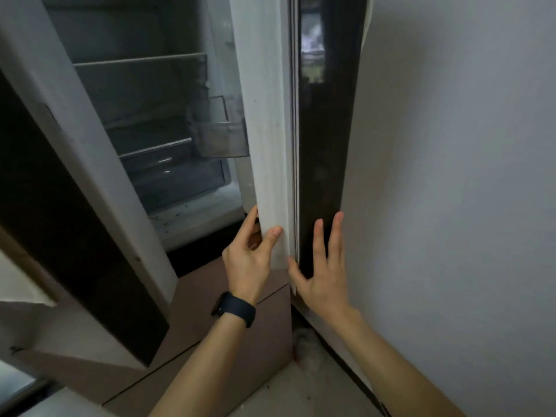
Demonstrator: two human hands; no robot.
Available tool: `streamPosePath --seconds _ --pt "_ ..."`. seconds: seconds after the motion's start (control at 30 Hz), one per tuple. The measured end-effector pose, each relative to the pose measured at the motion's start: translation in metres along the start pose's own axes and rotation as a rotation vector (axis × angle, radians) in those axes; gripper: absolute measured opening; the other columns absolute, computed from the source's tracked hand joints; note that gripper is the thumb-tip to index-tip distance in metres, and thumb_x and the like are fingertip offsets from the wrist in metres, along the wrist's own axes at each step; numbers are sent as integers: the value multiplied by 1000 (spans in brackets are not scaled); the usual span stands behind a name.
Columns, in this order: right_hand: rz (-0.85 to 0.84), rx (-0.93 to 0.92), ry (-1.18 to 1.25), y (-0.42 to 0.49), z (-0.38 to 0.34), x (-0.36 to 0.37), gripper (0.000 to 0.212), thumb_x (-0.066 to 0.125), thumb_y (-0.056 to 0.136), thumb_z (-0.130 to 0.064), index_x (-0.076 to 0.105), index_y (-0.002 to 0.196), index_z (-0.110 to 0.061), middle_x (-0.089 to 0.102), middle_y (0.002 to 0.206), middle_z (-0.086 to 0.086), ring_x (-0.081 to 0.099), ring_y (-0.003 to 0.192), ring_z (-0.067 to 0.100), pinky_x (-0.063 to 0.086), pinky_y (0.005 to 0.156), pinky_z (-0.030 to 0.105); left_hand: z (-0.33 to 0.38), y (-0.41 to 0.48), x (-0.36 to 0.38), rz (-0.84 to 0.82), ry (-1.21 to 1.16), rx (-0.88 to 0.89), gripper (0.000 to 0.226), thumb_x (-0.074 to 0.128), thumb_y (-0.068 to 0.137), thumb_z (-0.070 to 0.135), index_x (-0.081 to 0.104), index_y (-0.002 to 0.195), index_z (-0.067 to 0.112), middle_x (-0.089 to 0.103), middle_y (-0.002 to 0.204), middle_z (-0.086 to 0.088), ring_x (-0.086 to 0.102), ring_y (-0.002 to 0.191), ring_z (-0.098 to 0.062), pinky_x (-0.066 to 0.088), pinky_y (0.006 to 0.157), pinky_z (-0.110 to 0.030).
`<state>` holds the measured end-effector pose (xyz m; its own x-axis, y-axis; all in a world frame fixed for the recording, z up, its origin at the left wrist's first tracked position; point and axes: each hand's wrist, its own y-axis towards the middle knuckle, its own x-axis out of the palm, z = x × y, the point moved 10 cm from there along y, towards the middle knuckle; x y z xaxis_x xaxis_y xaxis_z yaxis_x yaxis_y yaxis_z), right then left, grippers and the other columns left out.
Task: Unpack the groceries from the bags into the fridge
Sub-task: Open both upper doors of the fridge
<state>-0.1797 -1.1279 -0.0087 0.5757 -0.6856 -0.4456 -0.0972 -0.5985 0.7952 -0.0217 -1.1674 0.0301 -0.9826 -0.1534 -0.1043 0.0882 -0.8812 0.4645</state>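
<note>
The fridge stands open with bare glass shelves point(141, 60) and a clear drawer point(177, 179) inside. Its door point(264, 115) is swung out edge-on toward me, white on the inner side and glossy black point(325, 145) on the outer side. A clear door bin point(219, 136) hangs on the inside of the door. My left hand point(249, 260), with a dark watch on the wrist, grips the door's lower white edge. My right hand point(322, 272) lies flat with spread fingers against the black outer face. No bags or groceries are in view.
A white wall point(451, 176) runs close along the right of the door. A dark-fronted panel with a white edge point(75, 191) stands at the left. Pinkish floor tiles point(210, 341) lie below, with some debris point(307, 347) in the corner by the door's foot.
</note>
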Motion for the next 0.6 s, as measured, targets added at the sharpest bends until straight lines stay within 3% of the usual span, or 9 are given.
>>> streamPosePath --seconds 0.1,0.2,0.3,0.47,0.6 --pt "-1 6 26 1 21 -14 99 69 93 -27 -3 159 -24 -14 166 8 2 153 37 14 124 44 5 -4 24 -1 7 26 52 74 89 18 51 133 33 58 111 31 55 100 24 43 83 -1" --pt "40 39 58 1 47 -26 85 61 98 -25 3 160 -20 -7 167 8 5 153 38 15 124 47 0 -5 50 -11 64 32 54 72 90 34 51 139 40 68 119 15 65 107 2 56 91 -29" --pt "55 106 89 4 78 -34 78 54 100 -20 3 160 -21 -5 168 -1 7 154 35 17 124 47 -3 -2 85 -28 144 60 56 68 91 42 44 141 49 70 117 10 67 103 -4 58 87 -37" --pt "-34 253 158 26 137 -41 77 47 105 -17 -6 156 -39 3 168 -2 8 154 16 14 123 22 7 8 146 -53 214 96 58 69 92 33 44 143 46 63 109 18 66 98 -1 58 87 -34" --pt "-98 333 212 49 182 -43 67 44 106 -21 2 157 -34 9 165 -12 15 150 1 17 113 5 8 23 189 -91 246 111 66 69 91 25 39 146 45 66 111 8 67 100 -7 57 90 -34"
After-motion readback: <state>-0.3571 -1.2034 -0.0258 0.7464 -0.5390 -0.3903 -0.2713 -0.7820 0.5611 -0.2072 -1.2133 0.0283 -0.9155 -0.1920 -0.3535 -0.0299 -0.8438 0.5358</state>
